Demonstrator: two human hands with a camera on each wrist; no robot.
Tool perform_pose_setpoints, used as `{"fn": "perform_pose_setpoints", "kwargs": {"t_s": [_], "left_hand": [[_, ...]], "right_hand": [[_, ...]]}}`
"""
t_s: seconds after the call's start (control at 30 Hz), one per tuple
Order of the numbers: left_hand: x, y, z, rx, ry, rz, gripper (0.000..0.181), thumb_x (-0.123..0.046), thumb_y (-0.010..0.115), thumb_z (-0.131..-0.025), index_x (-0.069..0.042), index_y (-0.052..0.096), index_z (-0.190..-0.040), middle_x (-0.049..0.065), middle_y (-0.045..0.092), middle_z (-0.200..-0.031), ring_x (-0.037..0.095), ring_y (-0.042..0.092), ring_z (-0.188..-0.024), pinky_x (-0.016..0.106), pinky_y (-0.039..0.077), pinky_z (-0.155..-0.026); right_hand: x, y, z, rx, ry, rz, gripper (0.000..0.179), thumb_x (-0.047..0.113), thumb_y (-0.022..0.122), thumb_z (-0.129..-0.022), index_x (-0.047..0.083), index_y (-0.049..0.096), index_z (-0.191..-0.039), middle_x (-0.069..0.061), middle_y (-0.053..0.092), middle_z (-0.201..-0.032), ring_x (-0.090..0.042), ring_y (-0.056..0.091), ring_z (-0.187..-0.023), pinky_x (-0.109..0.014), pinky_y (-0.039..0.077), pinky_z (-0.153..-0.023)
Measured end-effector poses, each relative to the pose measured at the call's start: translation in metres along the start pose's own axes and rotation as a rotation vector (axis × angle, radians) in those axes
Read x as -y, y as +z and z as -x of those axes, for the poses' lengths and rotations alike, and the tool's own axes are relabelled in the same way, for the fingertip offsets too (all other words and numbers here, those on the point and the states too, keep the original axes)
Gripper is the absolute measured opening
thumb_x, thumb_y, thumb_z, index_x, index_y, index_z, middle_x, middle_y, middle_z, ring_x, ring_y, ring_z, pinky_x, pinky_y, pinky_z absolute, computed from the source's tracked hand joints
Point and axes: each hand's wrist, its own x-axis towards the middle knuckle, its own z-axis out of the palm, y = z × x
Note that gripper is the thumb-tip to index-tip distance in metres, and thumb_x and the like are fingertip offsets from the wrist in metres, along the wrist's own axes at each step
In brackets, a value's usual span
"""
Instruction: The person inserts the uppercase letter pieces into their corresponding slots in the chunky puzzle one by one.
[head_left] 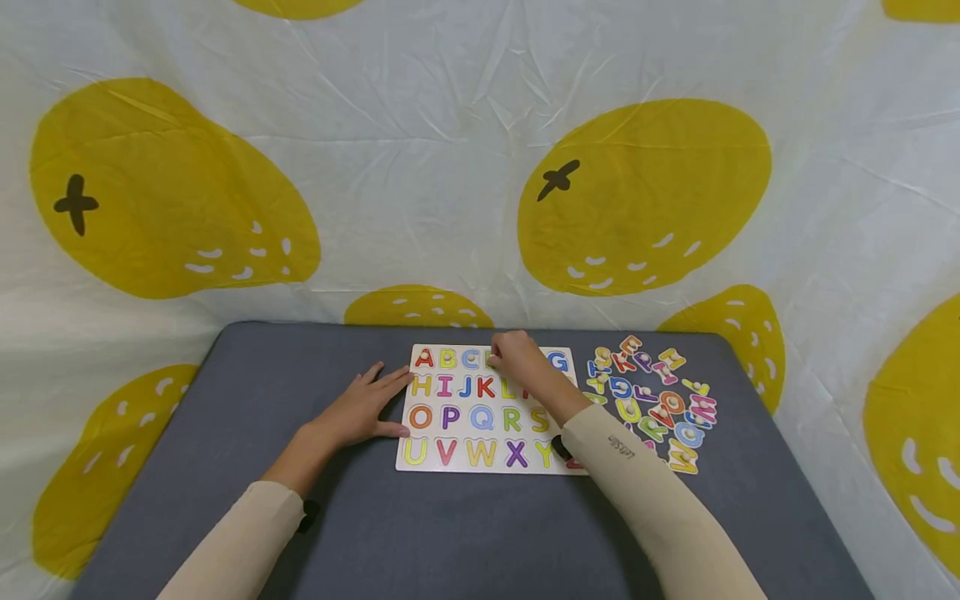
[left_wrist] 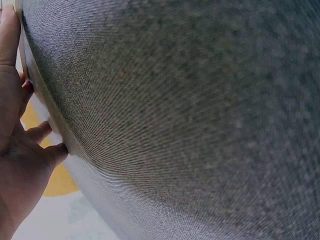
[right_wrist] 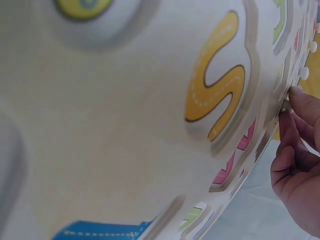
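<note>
A white alphabet puzzle board (head_left: 491, 467) lies on the table, with rows of coloured letters. Pegs stand on the letters A (head_left: 423, 358), B (head_left: 447, 358) and C (head_left: 470, 359) in its top row. My left hand (head_left: 362, 408) rests at the board's left edge, fingers spread, thumb touching the lower side. Over the top row, my right hand (head_left: 519, 360) pinches a small knob at the D place between thumb and fingers; the right wrist view shows this pinch (right_wrist: 300, 145). Most of the D piece, and the letters E and F, are hidden behind this hand.
Loose letter pieces with pegs, such as an orange O (head_left: 672, 402) and a yellow M (head_left: 683, 457), lie in a scattered heap right of the board. The grey cloth-covered table (head_left: 465, 533) meets a white curtain (head_left: 420, 208) with yellow fruit prints at the back.
</note>
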Motion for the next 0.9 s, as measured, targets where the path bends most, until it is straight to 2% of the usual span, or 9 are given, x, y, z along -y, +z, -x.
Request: {"fn": "perform_pose_setpoints", "kwargs": {"t_s": [0.23,0.37,0.53,0.73,0.9], "left_hand": [[0.0,-0.001,0.0,-0.001,0.008,0.001,0.101,-0.06,0.077,-0.084,-0.018,0.032,-0.164,0.004,0.03,-0.17,0.05,0.016,-0.156,0.073,0.019,-0.12],[0.001,-0.001,0.0,-0.002,0.012,-0.001,0.101,-0.06,0.077,-0.084,-0.018,0.032,-0.164,0.004,0.03,-0.17,0.05,0.017,-0.156,0.074,0.019,-0.119],[0.002,-0.001,0.0,0.004,0.02,-0.012,0.101,-0.06,0.077,-0.084,-0.018,0.032,-0.164,0.005,0.03,-0.17,0.05,0.017,-0.156,0.074,0.02,-0.118],[0.001,-0.003,0.0,0.003,0.026,-0.013,0.1,-0.059,0.077,-0.084,-0.016,0.033,-0.163,0.006,0.03,-0.17,0.052,0.018,-0.155,0.075,0.021,-0.118],[0.0,-0.003,-0.001,0.009,0.035,-0.024,0.099,-0.059,0.076,-0.085,-0.016,0.033,-0.163,0.006,0.029,-0.171,0.052,0.018,-0.155,0.076,0.021,-0.117]], "right_hand": [[-0.007,-0.007,0.01,-0.036,-0.021,-0.065,0.017,0.023,0.076,-0.096,0.007,0.071,-0.097,-0.005,0.067,-0.087,-0.019,0.058,-0.077,-0.034,0.051,-0.072],[-0.014,-0.019,0.019,-0.064,-0.057,-0.144,0.014,0.018,0.073,-0.097,0.005,0.073,-0.105,-0.007,0.069,-0.09,-0.021,0.06,-0.081,-0.037,0.053,-0.076],[-0.025,-0.035,0.031,-0.077,-0.057,-0.192,0.017,0.016,0.07,-0.1,0.005,0.074,-0.112,-0.007,0.071,-0.098,-0.021,0.063,-0.088,-0.039,0.055,-0.081],[-0.041,-0.045,0.045,-0.105,-0.08,-0.205,0.016,0.017,0.07,-0.1,0.006,0.074,-0.112,-0.005,0.072,-0.097,-0.021,0.063,-0.088,-0.04,0.054,-0.082],[-0.058,-0.049,0.058,-0.105,-0.061,-0.21,0.018,0.017,0.072,-0.099,0.006,0.075,-0.112,-0.004,0.07,-0.096,-0.021,0.062,-0.088,-0.039,0.053,-0.081]]}}
